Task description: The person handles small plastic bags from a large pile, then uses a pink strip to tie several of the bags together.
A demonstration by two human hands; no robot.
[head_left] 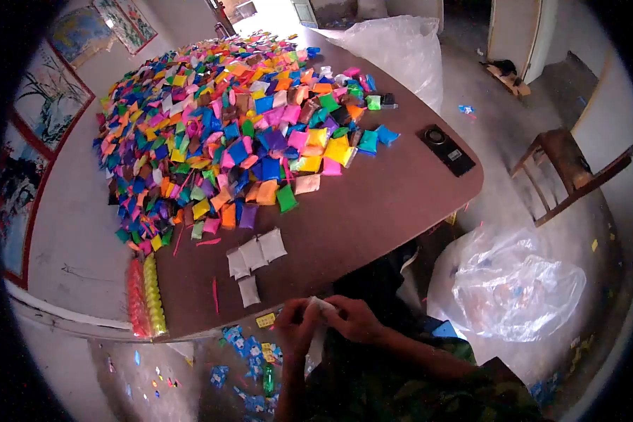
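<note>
White packet (321, 307) pinched between left hand (295, 325) and right hand (353, 318) | held at table (373, 200) edge | white packets (257, 254) laid on table, near colorful packet pile (211, 133)

In front of you, a brown table (359, 211) holds a large heap of colorful packets (225, 133), four white packets (257, 257) and a black device (446, 150).

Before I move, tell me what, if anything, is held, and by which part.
A white item, pinched near its upper end between the left hand and right hand; the exact grip is hidden.
</note>
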